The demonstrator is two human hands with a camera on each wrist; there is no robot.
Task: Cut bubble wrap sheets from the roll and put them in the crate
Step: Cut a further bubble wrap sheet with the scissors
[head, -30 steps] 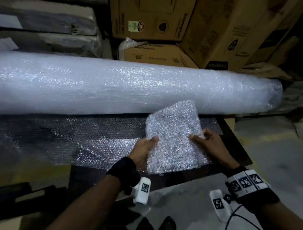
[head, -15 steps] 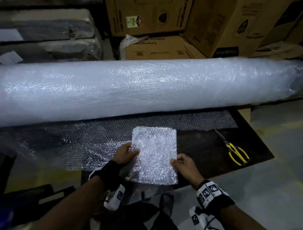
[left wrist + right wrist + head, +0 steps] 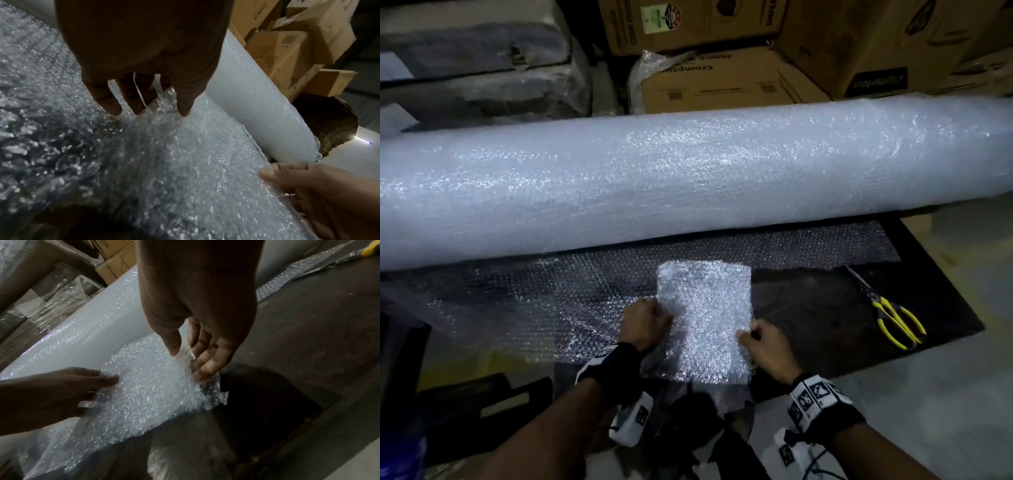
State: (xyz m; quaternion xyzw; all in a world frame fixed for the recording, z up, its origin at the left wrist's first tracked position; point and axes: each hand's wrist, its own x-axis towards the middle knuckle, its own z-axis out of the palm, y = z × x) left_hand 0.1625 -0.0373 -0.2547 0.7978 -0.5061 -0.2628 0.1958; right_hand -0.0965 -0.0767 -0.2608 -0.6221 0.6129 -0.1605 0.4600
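Observation:
A folded cut sheet of bubble wrap is held flat in front of me, over the unrolled end of the roll. My left hand pinches its left edge, thumb on top and fingers beneath. My right hand pinches its right edge between thumb and fingers. The big white roll lies across the view behind, its loose layer spread over a dark mat. Yellow-handled scissors lie on the mat to the right. No crate is in view.
Cardboard boxes and wrapped bundles are stacked behind the roll. Grey floor shows to the right of the mat. Dark objects lie at the lower left near my arm.
The sheet has come down from a tilted lift to a flat hold nearer me, both hands pulled back with it. The view shifted right, bringing the scissors into sight.

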